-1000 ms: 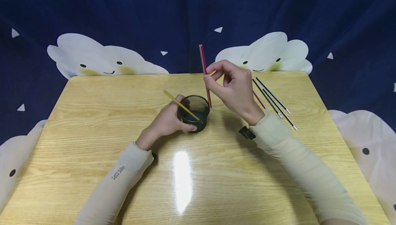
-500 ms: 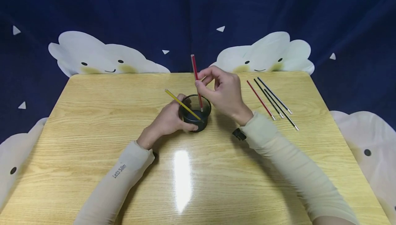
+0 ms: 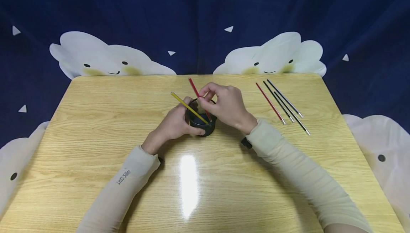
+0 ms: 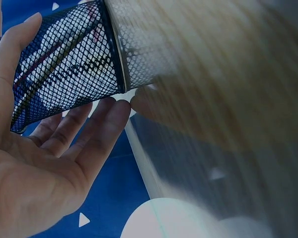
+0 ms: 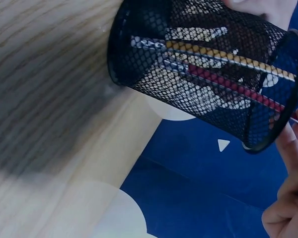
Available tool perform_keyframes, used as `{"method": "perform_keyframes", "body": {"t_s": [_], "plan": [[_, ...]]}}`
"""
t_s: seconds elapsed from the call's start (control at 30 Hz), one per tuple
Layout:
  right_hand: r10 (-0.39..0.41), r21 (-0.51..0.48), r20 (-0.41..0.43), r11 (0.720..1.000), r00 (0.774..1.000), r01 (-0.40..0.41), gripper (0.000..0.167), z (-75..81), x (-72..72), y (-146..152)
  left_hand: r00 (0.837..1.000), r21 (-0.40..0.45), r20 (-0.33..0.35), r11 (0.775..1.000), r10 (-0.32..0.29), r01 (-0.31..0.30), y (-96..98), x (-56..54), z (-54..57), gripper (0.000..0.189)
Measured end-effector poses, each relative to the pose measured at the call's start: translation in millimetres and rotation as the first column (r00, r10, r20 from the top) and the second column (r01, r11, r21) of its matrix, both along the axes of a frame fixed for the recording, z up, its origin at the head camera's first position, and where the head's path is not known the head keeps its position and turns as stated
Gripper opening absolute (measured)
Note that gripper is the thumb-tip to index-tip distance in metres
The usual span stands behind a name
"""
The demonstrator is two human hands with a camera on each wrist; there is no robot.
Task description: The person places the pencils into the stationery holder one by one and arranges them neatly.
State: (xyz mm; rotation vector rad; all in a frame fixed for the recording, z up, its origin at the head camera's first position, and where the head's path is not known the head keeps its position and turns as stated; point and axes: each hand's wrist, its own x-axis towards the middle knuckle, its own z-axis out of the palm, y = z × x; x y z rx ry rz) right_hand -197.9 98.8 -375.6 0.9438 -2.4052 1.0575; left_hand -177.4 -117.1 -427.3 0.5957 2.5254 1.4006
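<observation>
A black mesh pencil cup [image 3: 205, 129] stands on the table in the head view. My left hand [image 3: 173, 123] holds it from the left, and the left wrist view has the thumb and fingers on either side of the mesh [image 4: 69, 62]. A yellow pencil [image 3: 184, 104] leans inside, its upper end sticking out to the left. My right hand [image 3: 228, 105] pinches a red pencil [image 3: 194, 87] between thumb and fingertips just over the rim. Through the mesh in the right wrist view, the red pencil's lower part [image 5: 228, 85] shows inside the cup beside the yellow one [image 5: 213, 52].
To the right on the wooden table [image 3: 128, 94] lie another red pencil [image 3: 270, 103] and several dark ones [image 3: 285, 98], side by side at a slant. Behind the table's far edge hangs a dark blue curtain [image 3: 153, 15] with white clouds.
My right hand has moved left and down from the cup's right side, bringing the red pencil over the rim and into the cup. My left hand has kept its hold.
</observation>
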Motion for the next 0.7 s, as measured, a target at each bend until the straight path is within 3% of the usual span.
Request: {"method": "perform_keyframes", "body": {"t_s": [0.7], "plan": [[-0.013, 0.206, 0.062, 0.979, 0.998, 0.0, 0.007, -4.3, -0.1, -13.5, 1.0, -0.003, 0.0, 1.0, -0.025, 0.025, -1.2, 0.0, 1.2, 0.082]]}}
